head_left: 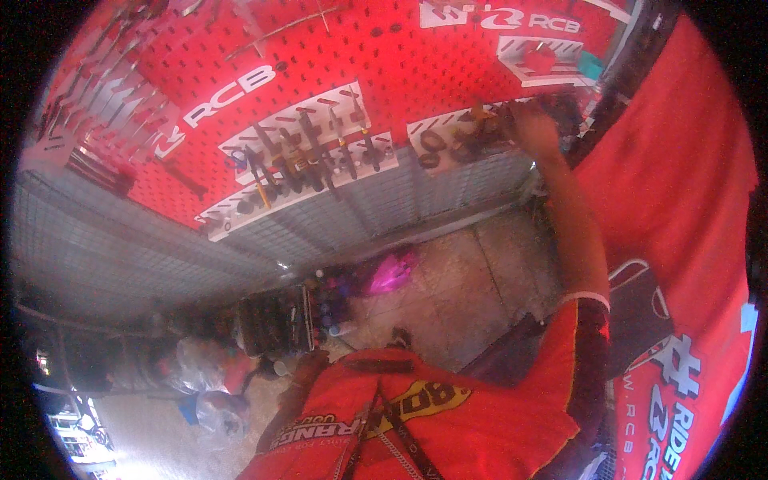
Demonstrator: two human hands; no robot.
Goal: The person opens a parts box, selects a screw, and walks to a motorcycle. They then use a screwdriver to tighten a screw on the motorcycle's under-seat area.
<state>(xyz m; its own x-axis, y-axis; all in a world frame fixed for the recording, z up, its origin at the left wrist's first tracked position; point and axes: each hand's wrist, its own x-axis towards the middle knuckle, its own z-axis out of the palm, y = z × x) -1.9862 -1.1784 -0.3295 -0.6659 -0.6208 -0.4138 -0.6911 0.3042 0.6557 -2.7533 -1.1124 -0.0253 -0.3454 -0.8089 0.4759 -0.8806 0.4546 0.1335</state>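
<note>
My right arm stretches up to a red pegboard [384,60]. At its end my right hand [532,132] is at the right end of a white slotted holder [420,136], among dark tools or parts hung there. Blur and those dark items hide its fingers, so I cannot tell whether it grips anything. Dark ring-shaped items [432,142] hang left of this hand. Low in front of my red shirt, my left hand [308,368] shows only as a dark, shadowed shape. A small pale round thing [280,369] is beside it, held or merely near, I cannot tell.
Pliers and screwdriver-like tools [304,156] hang on white holders left of my right hand. Long metal wrenches [108,96] line the far left. Below runs a grey mesh panel [120,232]. A red banner [680,160] hangs at right. Plastic bags [216,416] lie on the floor.
</note>
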